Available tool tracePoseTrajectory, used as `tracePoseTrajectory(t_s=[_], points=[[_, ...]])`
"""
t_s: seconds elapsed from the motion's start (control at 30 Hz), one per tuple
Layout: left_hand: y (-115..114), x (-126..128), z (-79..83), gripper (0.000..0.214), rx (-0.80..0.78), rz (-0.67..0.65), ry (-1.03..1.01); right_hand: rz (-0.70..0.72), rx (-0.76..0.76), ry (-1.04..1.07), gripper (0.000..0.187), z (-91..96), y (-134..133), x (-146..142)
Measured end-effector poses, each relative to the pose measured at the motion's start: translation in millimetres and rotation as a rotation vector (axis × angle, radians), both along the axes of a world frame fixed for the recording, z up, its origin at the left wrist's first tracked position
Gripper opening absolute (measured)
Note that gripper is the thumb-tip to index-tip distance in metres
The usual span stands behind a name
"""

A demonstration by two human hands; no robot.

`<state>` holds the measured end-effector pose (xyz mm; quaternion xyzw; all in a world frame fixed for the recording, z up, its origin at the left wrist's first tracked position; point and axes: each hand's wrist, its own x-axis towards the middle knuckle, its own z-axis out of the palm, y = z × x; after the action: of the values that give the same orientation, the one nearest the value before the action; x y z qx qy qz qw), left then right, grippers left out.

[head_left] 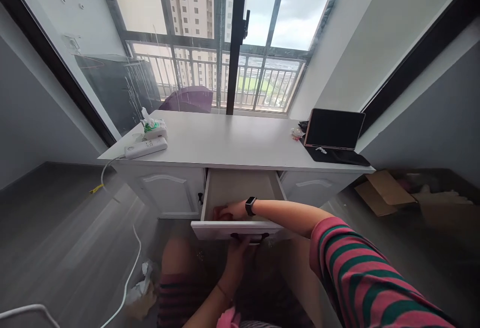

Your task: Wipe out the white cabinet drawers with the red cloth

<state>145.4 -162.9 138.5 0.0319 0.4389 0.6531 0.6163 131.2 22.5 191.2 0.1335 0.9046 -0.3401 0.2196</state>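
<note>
A white drawer (243,229) stands pulled out from the middle of the white desk (228,140). My right hand (237,210), with a black watch (250,206) at its wrist, reaches down inside the drawer near its front left corner. Its fingers are closed around a small reddish object (218,212), mostly covered by the hand, so its kind is unclear. Below the drawer front, my left hand (237,258) is at the dark drawer handle (258,238), fingers apparently curled on its left end. The drawer's visible floor (243,183) is pale and bare behind my right hand.
On the desk's left are a tissue pack (154,128) and a white power strip (146,148) whose cord drops to the floor. A tablet (335,129) on a dark keyboard stands at the right. Cardboard boxes (390,190) lie on the floor to the right.
</note>
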Motion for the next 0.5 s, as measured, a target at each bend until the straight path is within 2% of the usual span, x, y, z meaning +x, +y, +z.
tracePoseTrajectory(t_s=[0.1,0.2,0.27,0.37,0.43,0.5], points=[[-2,-1,1.3,0.042,0.04,0.005,0.038,-0.099,-0.168,-0.121,0.039,14.9,-3,7],[-3,-1,3.5,0.043,0.005,0.026,0.051,-0.174,-0.219,-0.154,0.043,39.1,2,22],[-3,-1,3.8,0.041,0.016,0.024,0.055,-0.251,-0.266,-0.044,0.047,66.1,7,37],[-5,-1,4.0,0.039,0.034,0.021,0.057,-0.327,-0.372,0.36,0.053,114.2,3,60],[-5,0,7.6,0.034,0.022,0.034,0.064,-0.295,-0.265,0.495,0.054,135.1,-15,73],[-4,3,16.7,0.024,-0.017,0.031,0.173,-0.274,-0.01,0.558,0.054,135.8,-44,78]])
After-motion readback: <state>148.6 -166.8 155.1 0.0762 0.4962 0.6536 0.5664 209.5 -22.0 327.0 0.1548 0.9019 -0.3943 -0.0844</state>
